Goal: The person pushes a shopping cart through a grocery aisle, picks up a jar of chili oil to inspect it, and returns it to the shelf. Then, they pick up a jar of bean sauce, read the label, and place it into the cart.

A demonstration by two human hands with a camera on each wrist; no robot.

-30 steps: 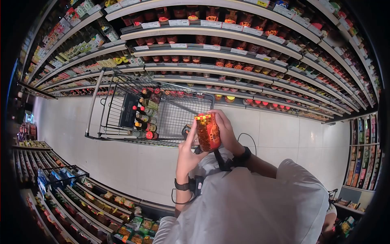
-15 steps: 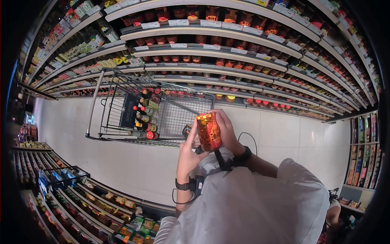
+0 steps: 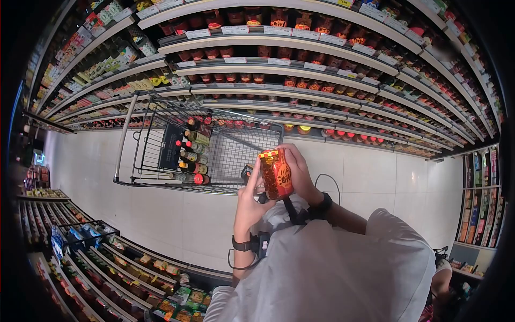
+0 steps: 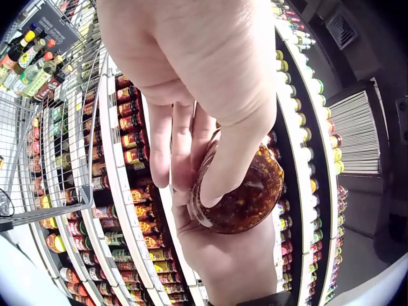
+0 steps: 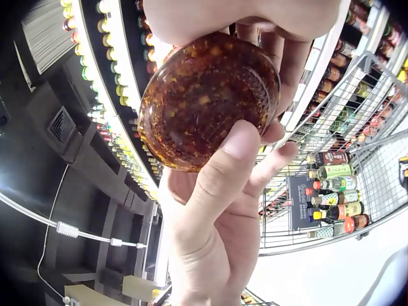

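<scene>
A glass jar of chili sauce [image 3: 276,174], with an orange-red label and a yellow-and-red checked lid edge, is held between both hands in front of the body. My left hand [image 3: 248,206] holds its left side, and the thumb presses the glass base, as the left wrist view shows. Around the other side, my right hand [image 3: 300,174] grips the jar. Dark red sauce with yellow bits shows through the base [image 5: 207,105] in the right wrist view. Part of the label is hidden behind the hands.
A metal shopping cart [image 3: 225,185] stands ahead to the left, with several sauce bottles [image 3: 196,147] lying in it. Beyond it, long shelves [image 3: 257,43] hold rows of jars. More shelving [image 3: 118,268] runs along the lower left. Another person [image 3: 441,279] is at the lower right.
Between the hands the jar has turned slightly, so more of its label faces up. Both hands stay nearly in place. The person at the lower right has shifted a little.
</scene>
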